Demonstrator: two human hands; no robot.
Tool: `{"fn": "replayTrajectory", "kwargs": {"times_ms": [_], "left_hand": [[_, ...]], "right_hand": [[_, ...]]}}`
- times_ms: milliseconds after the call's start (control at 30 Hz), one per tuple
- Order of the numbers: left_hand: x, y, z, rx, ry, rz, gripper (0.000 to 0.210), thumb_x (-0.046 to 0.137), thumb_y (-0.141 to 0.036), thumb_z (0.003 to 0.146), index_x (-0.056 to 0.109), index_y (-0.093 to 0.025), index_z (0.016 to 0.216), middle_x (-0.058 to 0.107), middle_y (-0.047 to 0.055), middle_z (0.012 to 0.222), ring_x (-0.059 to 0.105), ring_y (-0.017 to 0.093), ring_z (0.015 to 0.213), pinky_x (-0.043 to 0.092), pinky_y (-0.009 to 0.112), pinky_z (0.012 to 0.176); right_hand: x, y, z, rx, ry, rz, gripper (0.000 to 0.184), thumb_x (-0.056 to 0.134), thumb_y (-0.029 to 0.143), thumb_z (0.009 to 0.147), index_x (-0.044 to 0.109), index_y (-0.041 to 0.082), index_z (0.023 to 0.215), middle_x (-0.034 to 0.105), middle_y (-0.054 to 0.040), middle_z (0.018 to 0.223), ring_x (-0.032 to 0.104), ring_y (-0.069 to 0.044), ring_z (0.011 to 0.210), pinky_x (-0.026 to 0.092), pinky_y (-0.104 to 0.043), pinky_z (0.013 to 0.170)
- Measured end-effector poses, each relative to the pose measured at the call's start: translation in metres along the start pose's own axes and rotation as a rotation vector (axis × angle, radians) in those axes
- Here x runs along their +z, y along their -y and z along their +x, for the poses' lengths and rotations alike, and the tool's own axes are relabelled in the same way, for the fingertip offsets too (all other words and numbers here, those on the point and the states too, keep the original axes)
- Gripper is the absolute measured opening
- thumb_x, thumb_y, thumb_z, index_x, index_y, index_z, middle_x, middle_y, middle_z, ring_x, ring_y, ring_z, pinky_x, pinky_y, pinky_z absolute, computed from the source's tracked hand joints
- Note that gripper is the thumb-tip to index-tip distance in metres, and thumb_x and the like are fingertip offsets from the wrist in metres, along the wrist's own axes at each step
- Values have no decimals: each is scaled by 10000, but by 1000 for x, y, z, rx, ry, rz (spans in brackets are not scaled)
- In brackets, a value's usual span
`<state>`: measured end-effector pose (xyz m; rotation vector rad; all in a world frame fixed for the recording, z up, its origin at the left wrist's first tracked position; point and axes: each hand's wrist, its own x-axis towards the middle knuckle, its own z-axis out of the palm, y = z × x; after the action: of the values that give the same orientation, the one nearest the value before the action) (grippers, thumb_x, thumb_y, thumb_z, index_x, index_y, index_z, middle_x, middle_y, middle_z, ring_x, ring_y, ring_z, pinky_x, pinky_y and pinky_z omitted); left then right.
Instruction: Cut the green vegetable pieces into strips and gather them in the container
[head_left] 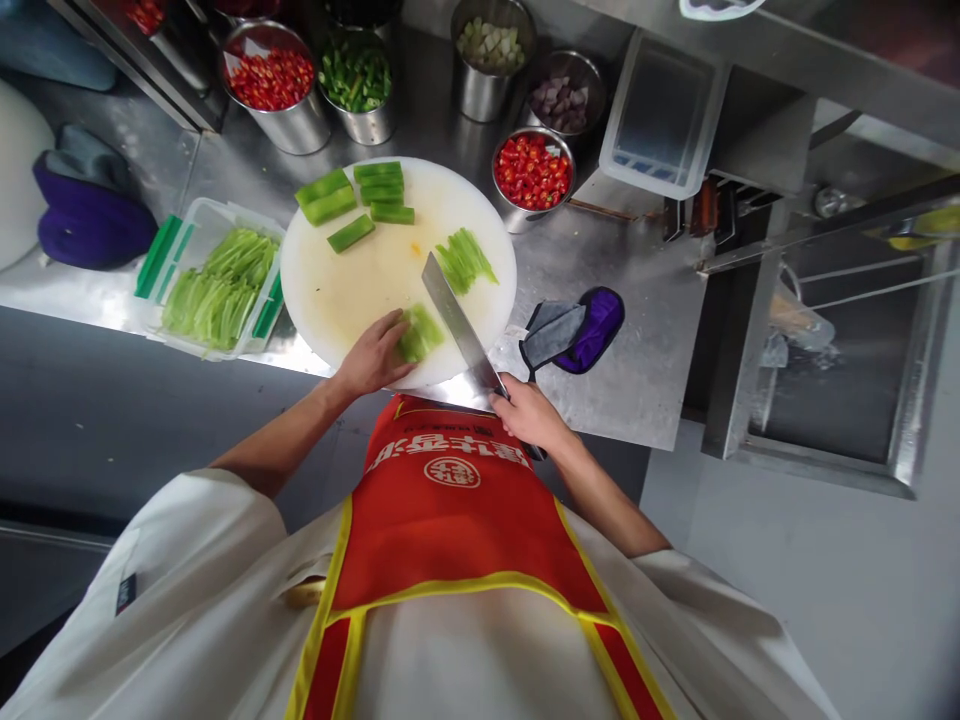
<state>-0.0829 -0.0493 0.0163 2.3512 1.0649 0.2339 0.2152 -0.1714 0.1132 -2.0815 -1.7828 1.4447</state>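
Note:
A round white cutting board (322, 300) lies on the steel counter in front of me. My right hand (529, 412) is wrapped round the handle of a kitchen knife (465, 325), whose blade slants up and left across the board. Left of the blade, my left hand (375, 352) rests with fingers stretched against thin, light green vegetable slices (421, 335). Green vegetable strips (463, 262) lie right of the knife tip. Several thicker green vegetable blocks (379, 188) sit at the board's far side.
A clear container (154, 290) of green strips stands left of the board. Behind are steel pots of chopped red chillies (268, 78), green pieces (356, 75) and more. A purple-grey cloth item (574, 330) lies right; a sink (840, 350) is farther right.

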Motion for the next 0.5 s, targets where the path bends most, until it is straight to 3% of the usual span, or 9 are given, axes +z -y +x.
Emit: {"fn": "replayTrajectory", "kwargs": {"times_ms": [167, 367, 500], "left_hand": [[4, 4, -6, -22, 1, -5, 807, 664, -586, 891, 335, -277, 1560, 375, 182, 1632, 401, 355, 1505, 439, 581, 1198], [12, -12, 10, -79, -3, 120, 972, 733, -611, 822, 337, -123, 1563, 362, 248, 1623, 361, 414, 1508, 360, 587, 1229], [12, -18, 20, -110, -6, 165, 880, 681, -573, 864, 372, -135, 1562, 439, 223, 1583, 418, 426, 1441, 358, 584, 1192]], "right_hand": [[3, 2, -1, 8, -12, 2, 231, 451, 273, 993, 636, 201, 1111, 706, -19, 655, 672, -220, 655, 427, -272, 644], [4, 8, -6, -53, -36, -121, 282, 447, 290, 995, 659, 182, 1148, 771, -82, 836, 713, -251, 830, 415, -285, 712], [4, 10, -7, -68, -38, -190, 320, 442, 289, 1001, 651, 172, 1213, 787, -106, 939, 719, -262, 912, 405, -287, 732]]}}
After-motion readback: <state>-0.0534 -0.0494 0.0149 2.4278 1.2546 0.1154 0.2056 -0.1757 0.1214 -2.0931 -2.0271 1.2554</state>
